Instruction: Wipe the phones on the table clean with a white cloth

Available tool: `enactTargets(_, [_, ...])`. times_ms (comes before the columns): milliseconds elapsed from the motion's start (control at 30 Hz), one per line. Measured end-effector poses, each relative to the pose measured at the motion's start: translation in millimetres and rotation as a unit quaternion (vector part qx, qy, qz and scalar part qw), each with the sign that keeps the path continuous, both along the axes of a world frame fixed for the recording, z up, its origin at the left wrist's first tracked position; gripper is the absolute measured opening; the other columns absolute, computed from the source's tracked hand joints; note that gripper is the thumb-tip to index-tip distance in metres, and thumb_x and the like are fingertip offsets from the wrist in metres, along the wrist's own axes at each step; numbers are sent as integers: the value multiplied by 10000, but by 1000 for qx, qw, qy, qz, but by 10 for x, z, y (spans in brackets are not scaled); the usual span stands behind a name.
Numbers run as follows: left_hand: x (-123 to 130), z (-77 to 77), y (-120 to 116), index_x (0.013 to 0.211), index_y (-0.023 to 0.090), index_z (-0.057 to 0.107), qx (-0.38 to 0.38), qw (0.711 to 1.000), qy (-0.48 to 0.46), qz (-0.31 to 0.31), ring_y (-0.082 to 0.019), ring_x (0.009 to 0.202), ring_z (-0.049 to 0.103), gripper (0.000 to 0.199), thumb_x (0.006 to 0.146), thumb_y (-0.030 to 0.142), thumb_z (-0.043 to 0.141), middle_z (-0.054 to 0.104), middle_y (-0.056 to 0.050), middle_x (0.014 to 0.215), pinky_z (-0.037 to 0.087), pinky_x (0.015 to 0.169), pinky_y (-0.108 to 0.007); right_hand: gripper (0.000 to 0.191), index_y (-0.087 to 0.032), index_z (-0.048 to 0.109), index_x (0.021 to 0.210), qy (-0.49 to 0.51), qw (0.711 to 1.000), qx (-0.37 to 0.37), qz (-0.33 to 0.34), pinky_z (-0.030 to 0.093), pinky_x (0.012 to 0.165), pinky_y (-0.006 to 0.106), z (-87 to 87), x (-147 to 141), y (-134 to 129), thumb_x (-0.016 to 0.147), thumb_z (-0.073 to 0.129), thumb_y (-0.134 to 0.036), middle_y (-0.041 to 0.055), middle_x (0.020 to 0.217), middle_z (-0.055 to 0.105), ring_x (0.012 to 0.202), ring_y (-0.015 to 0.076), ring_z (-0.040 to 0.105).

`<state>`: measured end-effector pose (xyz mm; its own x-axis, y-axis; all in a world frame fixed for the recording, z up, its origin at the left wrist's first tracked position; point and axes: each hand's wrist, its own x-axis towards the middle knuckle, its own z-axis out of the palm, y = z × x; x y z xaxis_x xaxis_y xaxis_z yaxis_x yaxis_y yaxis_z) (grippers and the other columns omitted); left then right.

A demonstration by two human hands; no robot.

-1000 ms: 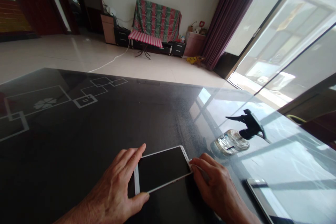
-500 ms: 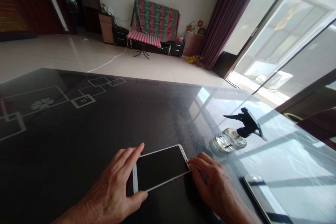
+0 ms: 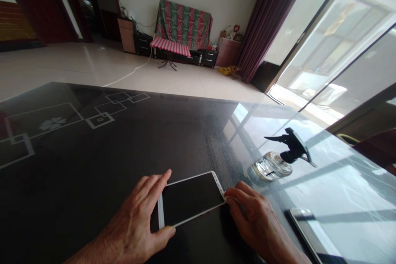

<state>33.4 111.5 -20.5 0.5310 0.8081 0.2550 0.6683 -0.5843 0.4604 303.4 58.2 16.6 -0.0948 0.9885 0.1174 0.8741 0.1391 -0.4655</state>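
A white-framed smartphone (image 3: 193, 199) with a dark screen lies face up on the glossy black table. My left hand (image 3: 139, 212) grips its left end, the thumb on the near edge and the fingers at the far edge. At the phone's near right corner, the fingers of my right hand (image 3: 252, 212) are pinched together. Whatever they may hold is hidden behind the fingertips. Beyond my right hand stands a clear spray bottle (image 3: 272, 167) with a black trigger head.
A second phone (image 3: 312, 233) lies at the right, close to my right forearm. The black table (image 3: 173, 132) has a pale square-and-flower pattern at the left and window reflections at the right. Past its far edge are a tiled floor, a striped folding table (image 3: 170, 45) and a purple curtain (image 3: 266, 16).
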Motion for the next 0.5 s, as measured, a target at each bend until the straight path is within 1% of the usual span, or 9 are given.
enactTargets(133, [3,14,-8,1471,227,208,-5,1000,-3,-1,-300,1186,487,901,679,192,636,504,-100,1310,447,1005,-462,234,-205,610,847,7,1000,9,0,429,607,240,-7,-5,9,952,408,-262,25,785,542,695,137,572])
enactTargets(300, [-5,6,-13,1474,243,212,7,1000,-11,-1,-310,1174,502,926,656,186,645,515,-98,1313,468,981,-460,248,-205,603,812,11,1000,-3,10,431,623,239,-22,14,10,955,408,-258,22,778,539,684,130,563])
enactTargets(500, [-2,9,2,1471,227,218,-4,1000,-4,-1,-289,1180,494,903,672,197,639,510,-91,1307,451,1012,-443,244,-207,616,841,11,1000,7,9,428,616,235,-1,10,13,956,407,-254,25,779,539,697,136,564])
